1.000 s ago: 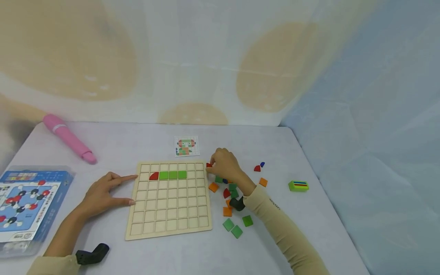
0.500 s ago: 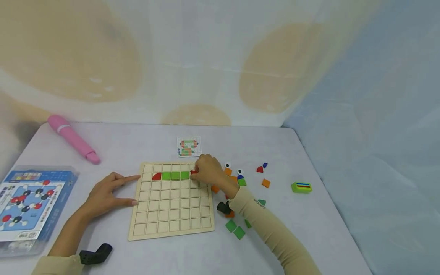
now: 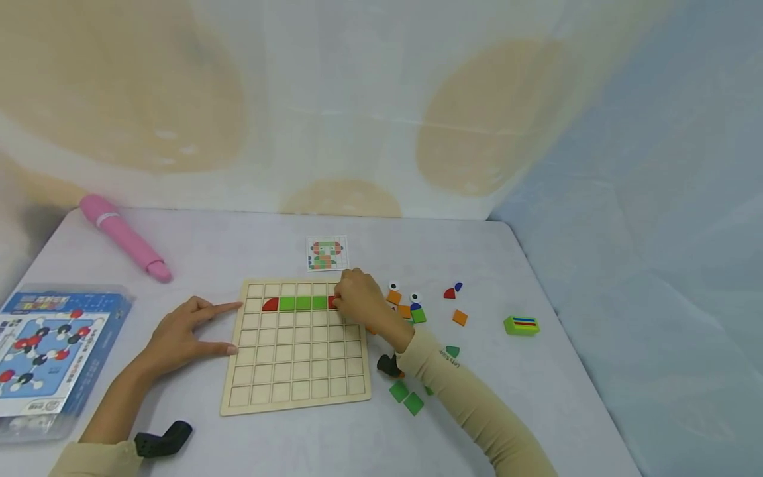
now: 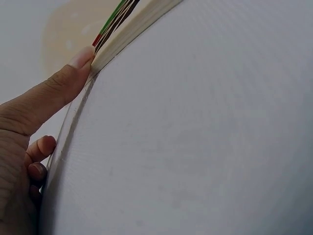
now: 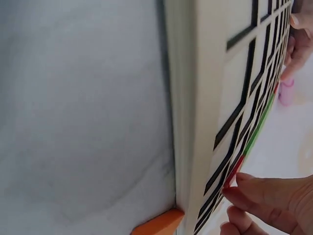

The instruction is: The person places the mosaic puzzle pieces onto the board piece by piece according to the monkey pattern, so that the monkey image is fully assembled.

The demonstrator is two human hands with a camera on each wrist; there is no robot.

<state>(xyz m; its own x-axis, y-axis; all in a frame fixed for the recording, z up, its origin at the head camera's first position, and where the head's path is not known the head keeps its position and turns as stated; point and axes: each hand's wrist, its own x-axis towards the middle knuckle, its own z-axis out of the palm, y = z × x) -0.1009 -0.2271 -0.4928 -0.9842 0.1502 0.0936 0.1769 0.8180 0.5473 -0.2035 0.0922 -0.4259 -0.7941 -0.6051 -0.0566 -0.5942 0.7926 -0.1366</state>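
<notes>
A wooden grid board (image 3: 298,358) lies on the table. Its second row holds a red quarter-circle piece (image 3: 271,305) and, right of it, a line of green square tiles (image 3: 303,303). Thumb and index finger of my left hand (image 3: 179,331) are stretched out, their tips touching the board's left edge. My right hand (image 3: 363,298) pinches a second red piece (image 5: 235,169) between thumb and finger, at the right end of the green tiles. That hand hides part of this piece in the head view. A picture card (image 3: 327,253) lies behind the board.
Orange squares (image 3: 459,317), green squares (image 3: 414,403), red and blue pieces and eye discs (image 3: 415,297) are scattered right of the board. Farther right is a lime-green block (image 3: 521,325). A pink cylindrical object (image 3: 125,237) and a boxed molecule set (image 3: 56,358) lie left.
My right hand has carried the red piece leftward from beside the board onto the second row, next to the green tiles. My left hand has stayed at the left edge.
</notes>
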